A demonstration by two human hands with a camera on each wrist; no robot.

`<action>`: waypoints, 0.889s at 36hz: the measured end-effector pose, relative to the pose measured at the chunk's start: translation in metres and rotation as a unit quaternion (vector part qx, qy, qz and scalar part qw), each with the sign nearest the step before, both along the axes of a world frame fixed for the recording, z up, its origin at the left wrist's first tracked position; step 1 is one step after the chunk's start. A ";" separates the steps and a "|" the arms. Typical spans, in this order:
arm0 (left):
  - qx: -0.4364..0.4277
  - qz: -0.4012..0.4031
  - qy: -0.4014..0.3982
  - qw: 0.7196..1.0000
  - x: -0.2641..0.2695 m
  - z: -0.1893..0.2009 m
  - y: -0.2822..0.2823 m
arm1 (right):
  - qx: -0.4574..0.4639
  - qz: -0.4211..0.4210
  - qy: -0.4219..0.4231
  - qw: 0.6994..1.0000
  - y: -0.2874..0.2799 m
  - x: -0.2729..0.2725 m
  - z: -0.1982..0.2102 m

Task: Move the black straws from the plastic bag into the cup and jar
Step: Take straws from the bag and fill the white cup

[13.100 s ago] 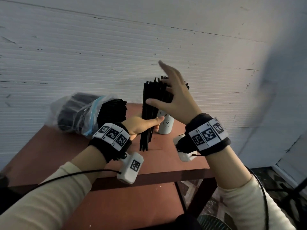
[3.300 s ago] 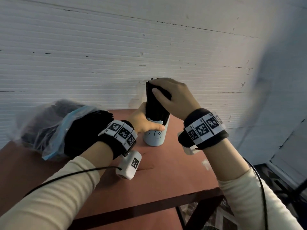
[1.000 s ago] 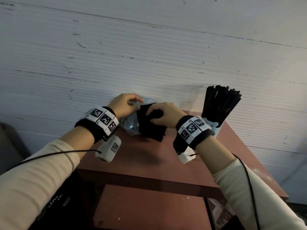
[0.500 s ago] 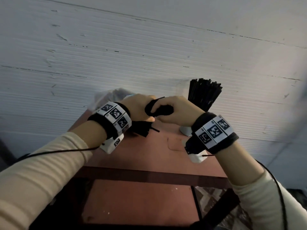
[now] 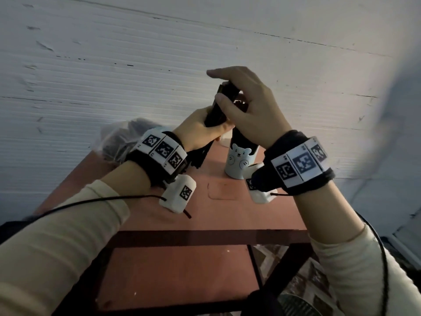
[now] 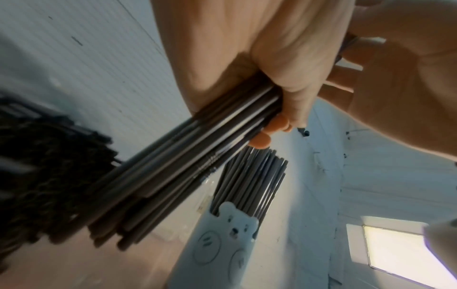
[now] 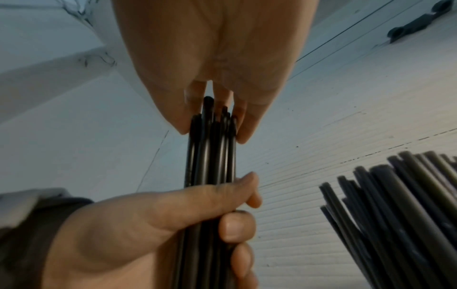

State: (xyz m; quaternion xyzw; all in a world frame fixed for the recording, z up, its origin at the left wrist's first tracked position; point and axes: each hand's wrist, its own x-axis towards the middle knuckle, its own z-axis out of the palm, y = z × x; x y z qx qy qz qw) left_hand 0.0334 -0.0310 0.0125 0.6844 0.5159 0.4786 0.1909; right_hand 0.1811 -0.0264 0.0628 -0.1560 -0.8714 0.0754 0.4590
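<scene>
A bundle of black straws (image 5: 216, 110) stands nearly upright above the table, just left of the white bear cup (image 5: 238, 163). My left hand (image 5: 202, 131) grips the bundle around its middle. My right hand (image 5: 241, 96) sits over its top end, thumb and fingers pinching the tips. In the right wrist view the fingertips (image 7: 243, 133) flank the top of the bundle (image 7: 212, 156). The left wrist view shows the bundle (image 6: 197, 166) tilted beside the bear cup (image 6: 222, 244), which holds several straws (image 6: 252, 179). The plastic bag (image 5: 118, 137) with more straws lies at the back left.
The reddish table (image 5: 227, 210) stands against a white ribbed wall (image 5: 136, 65). A lower shelf (image 5: 177, 274) shows under the front edge. My right wrist hides part of the cup.
The bundle was held low and sideways near the bag. Both hands have lifted it and turned it upright beside the cup, the right hand shifting to its top end.
</scene>
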 end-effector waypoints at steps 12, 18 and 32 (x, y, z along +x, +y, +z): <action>0.030 0.030 -0.116 0.992 -0.032 -0.017 0.004 | 0.040 -0.076 0.056 0.995 0.012 0.003 -0.042; 0.045 0.035 -0.142 0.988 -0.049 -0.014 -0.003 | -0.090 0.033 -0.161 0.982 0.011 -0.008 -0.056; 0.019 0.010 -0.139 0.990 -0.068 -0.009 -0.017 | -0.224 0.096 -0.533 0.810 -0.006 -0.074 -0.094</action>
